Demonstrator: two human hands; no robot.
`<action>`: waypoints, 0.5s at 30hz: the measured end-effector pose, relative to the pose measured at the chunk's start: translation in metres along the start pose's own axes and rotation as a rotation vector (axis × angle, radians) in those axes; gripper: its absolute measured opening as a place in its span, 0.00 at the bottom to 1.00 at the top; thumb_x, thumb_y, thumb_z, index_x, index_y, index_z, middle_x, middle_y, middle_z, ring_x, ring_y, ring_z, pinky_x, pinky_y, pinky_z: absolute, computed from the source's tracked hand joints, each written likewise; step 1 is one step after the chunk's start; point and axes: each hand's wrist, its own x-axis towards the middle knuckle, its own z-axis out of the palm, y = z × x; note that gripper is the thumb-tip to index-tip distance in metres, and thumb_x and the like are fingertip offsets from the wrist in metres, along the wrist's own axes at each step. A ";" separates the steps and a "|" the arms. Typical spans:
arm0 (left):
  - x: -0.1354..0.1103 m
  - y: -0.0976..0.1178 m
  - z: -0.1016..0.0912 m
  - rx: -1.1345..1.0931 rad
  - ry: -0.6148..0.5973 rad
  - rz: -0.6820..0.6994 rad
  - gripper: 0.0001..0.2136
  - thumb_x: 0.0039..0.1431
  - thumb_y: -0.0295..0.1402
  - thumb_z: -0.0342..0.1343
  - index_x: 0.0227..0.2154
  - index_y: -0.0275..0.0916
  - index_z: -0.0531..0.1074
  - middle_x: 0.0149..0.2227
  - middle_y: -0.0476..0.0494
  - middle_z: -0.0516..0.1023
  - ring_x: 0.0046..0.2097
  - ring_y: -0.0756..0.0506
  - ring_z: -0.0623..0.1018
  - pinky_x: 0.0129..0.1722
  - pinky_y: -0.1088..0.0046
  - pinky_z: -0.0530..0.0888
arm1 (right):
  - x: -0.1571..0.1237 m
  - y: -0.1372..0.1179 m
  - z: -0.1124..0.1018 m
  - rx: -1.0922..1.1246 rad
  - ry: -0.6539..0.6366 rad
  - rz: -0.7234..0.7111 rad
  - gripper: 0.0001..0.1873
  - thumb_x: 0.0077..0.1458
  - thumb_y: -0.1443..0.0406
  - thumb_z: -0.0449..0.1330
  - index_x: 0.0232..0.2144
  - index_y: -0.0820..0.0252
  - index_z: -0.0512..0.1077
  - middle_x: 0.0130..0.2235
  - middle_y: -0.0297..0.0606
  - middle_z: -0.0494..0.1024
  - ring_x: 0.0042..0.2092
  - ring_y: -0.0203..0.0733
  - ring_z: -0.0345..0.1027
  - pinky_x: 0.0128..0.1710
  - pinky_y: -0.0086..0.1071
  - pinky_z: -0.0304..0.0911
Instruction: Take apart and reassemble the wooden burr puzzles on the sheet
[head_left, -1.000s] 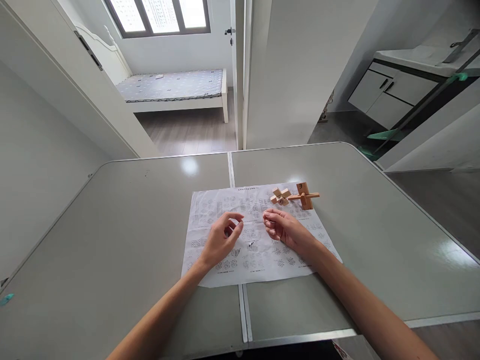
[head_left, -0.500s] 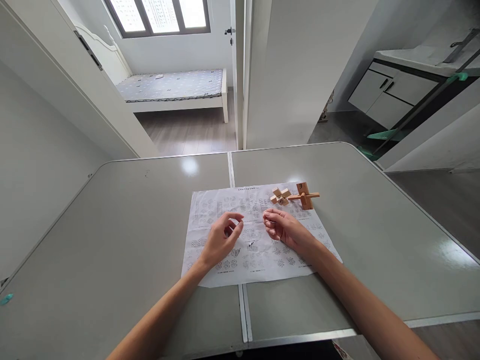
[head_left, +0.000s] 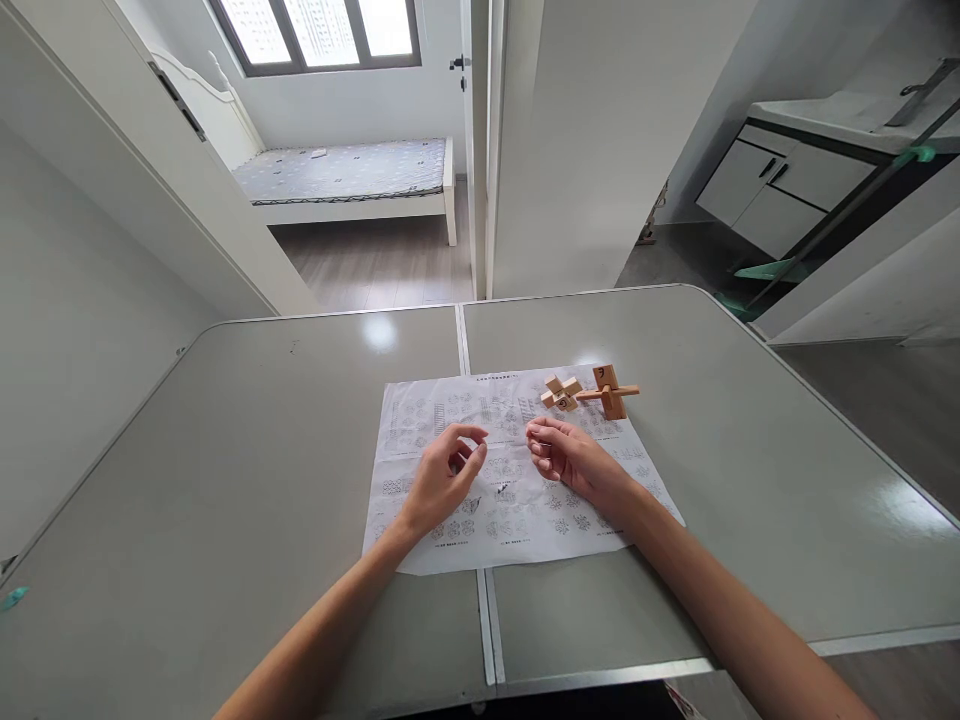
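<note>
A printed instruction sheet (head_left: 420, 415) lies flat on the grey table (head_left: 225, 450). At its far right corner sit two wooden puzzles: a pale one (head_left: 562, 392) and a darker cross-shaped one (head_left: 609, 391). My left hand (head_left: 442, 480) rests on the sheet with its fingers loosely curled and nothing in them. My right hand (head_left: 566, 455) lies beside it, fingers curled inward and empty, a short way in front of the pale puzzle. Neither hand touches a puzzle.
The table has a seam down its middle (head_left: 472, 460) and rounded far corners. Beyond it a doorway opens on a bed (head_left: 352, 175). A white wall (head_left: 592, 140) stands behind, and a cabinet with a counter (head_left: 795, 180) is at the right.
</note>
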 end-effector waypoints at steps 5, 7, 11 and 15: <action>0.000 -0.002 0.000 0.000 0.004 0.002 0.14 0.70 0.45 0.55 0.47 0.39 0.74 0.24 0.55 0.69 0.24 0.52 0.67 0.24 0.77 0.65 | 0.002 0.001 -0.002 -0.006 -0.003 0.003 0.20 0.53 0.53 0.74 0.33 0.59 0.72 0.28 0.29 0.69 0.25 0.31 0.60 0.20 0.26 0.54; 0.000 -0.001 0.000 0.002 0.004 0.008 0.14 0.70 0.45 0.54 0.46 0.39 0.74 0.24 0.55 0.69 0.24 0.52 0.67 0.24 0.77 0.64 | 0.002 0.001 -0.001 -0.007 -0.003 0.002 0.19 0.53 0.53 0.74 0.33 0.59 0.72 0.28 0.29 0.69 0.25 0.31 0.60 0.20 0.26 0.55; 0.000 0.000 0.000 0.006 0.003 0.012 0.14 0.70 0.44 0.54 0.47 0.39 0.74 0.23 0.55 0.68 0.24 0.52 0.66 0.23 0.77 0.63 | 0.000 0.000 0.001 -0.004 0.001 0.002 0.19 0.53 0.53 0.74 0.32 0.59 0.72 0.28 0.29 0.68 0.25 0.31 0.60 0.20 0.26 0.54; 0.000 0.000 0.000 0.006 0.005 0.020 0.14 0.70 0.45 0.54 0.46 0.39 0.74 0.23 0.55 0.68 0.24 0.52 0.66 0.23 0.78 0.63 | 0.000 0.000 0.002 0.000 0.006 0.001 0.19 0.53 0.54 0.74 0.32 0.59 0.72 0.28 0.29 0.68 0.25 0.31 0.60 0.20 0.26 0.54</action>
